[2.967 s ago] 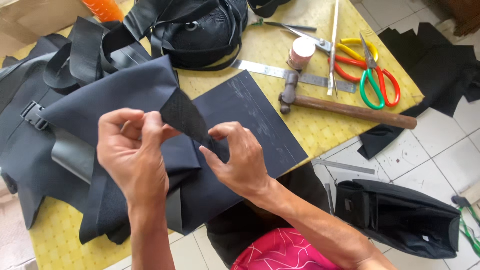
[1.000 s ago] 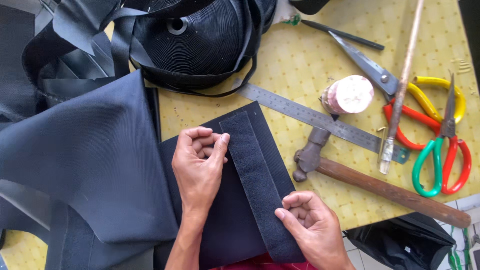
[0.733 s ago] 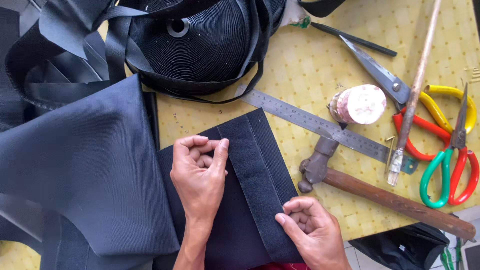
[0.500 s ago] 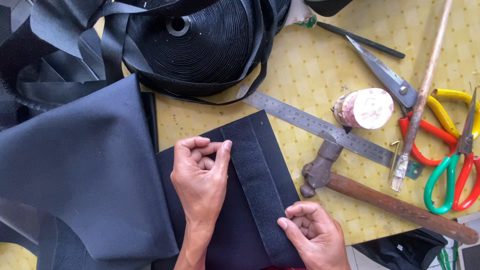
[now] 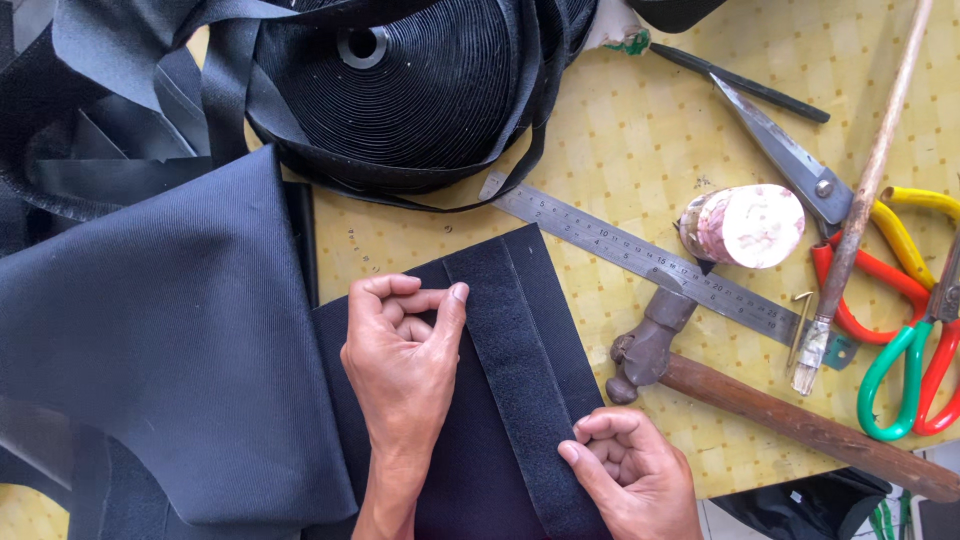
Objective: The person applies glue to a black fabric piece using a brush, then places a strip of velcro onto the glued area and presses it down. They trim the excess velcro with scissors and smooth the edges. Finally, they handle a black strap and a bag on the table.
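Hands barely moved since a second ago; left hand (image 5: pixel 405 345) and right hand (image 5: pixel 628 470), both curled, press the black strip (image 5: pixel 520 380) onto the dark panel (image 5: pixel 460 480); strip seated.

Bright, even daylight covers the yellow tabletop (image 5: pixel 640 130). Shadows are soft and short, falling just below the hammer (image 5: pixel 780 420) and the metal ruler (image 5: pixel 660 265). The ruler carries a mild sheen. Focus is sharp throughout, with no motion blur. Black fabric (image 5: pixel 170 330) left of the ruler loses detail in darkness.
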